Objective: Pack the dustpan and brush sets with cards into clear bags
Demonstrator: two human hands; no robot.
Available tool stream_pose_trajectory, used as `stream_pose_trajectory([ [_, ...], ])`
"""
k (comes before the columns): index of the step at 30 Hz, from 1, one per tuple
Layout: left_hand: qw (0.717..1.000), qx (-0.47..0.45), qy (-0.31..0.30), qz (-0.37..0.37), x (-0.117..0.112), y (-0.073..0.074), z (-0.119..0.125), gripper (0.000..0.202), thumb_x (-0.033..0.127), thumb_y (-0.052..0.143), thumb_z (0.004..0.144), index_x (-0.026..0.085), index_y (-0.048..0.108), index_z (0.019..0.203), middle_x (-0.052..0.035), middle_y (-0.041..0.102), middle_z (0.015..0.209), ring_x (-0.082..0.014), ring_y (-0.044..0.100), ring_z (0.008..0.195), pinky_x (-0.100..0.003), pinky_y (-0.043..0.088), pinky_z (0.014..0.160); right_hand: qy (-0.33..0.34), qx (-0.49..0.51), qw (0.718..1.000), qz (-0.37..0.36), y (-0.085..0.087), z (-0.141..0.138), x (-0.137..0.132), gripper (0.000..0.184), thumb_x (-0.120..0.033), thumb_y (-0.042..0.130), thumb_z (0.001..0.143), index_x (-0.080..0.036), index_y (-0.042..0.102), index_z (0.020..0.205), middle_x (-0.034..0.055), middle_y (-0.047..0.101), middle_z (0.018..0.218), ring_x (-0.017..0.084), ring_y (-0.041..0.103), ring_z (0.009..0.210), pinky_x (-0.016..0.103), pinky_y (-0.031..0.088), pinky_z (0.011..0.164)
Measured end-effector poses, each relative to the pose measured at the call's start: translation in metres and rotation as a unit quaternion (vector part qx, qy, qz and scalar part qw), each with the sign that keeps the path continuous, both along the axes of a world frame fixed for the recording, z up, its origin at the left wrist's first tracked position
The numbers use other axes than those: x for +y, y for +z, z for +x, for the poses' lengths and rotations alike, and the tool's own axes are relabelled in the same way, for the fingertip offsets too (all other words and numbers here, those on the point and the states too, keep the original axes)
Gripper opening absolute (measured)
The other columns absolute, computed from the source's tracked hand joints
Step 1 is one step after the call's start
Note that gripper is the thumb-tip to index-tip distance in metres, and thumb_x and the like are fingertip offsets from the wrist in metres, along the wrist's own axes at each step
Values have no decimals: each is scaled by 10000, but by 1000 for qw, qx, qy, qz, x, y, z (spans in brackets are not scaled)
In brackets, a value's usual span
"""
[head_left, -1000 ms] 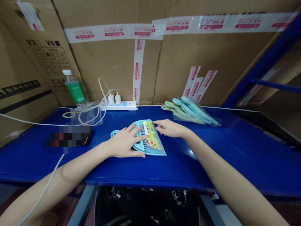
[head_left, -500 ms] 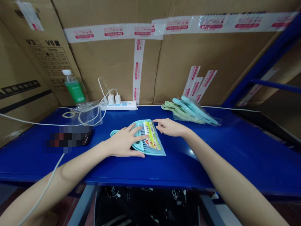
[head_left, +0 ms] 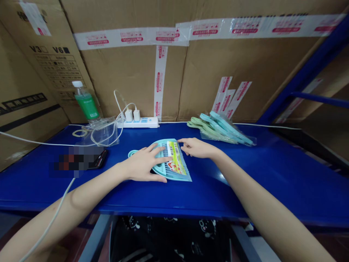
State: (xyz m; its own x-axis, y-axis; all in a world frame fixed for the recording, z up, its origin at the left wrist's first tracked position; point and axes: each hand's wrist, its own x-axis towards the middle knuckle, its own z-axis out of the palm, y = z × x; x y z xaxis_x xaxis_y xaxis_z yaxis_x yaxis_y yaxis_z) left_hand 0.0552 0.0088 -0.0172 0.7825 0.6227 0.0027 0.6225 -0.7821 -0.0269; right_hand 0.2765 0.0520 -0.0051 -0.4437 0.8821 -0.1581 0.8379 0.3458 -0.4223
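Note:
A light blue hand brush [head_left: 162,168] lies nested in a matching dustpan [head_left: 167,140] on the blue table, its bristles pointing right. Over the bristles sits a yellow and white printed label [head_left: 176,160]. My left hand [head_left: 145,163] rests flat on the set with fingers spread, covering part of the brush and handle; a loop of the handle shows at the far left. At the dustpan's upper right corner, my right hand [head_left: 198,148] points its index finger to the edge, the other fingers loosely curled and nothing held.
Bagged green and light blue plastic pieces [head_left: 222,129] lie at the back right. A white power strip [head_left: 144,123] with two chargers and cables stands along the cardboard. At left are a green-labelled bottle [head_left: 87,103], a beaded bracelet [head_left: 80,133] and a partly blurred dark object [head_left: 99,160].
Almost nothing differs. The front edge of the dustpan and brush has shifted very slightly under my left hand.

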Motion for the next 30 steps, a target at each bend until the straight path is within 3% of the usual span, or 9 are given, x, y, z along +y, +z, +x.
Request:
stream_pose_trajectory([
  [20,1000,0,2,-11,1,0,-1,694,674,495,772,318,403,1360,-129,322,1462,-413,248,1341,-577,376,978,20,22,1000,3,1,2,-1,506,-145,381,832,-3,463,1311,48,652,652,147,595,574,250,453,574],
  [30,1000,-1,-1,-14,1,1,-2,695,673,510,762,325,409,1355,-122,326,1462,-409,250,1342,-574,368,992,46,22,999,-19,0,4,0,468,-156,380,842,-58,522,1277,39,645,652,136,581,550,245,459,556],
])
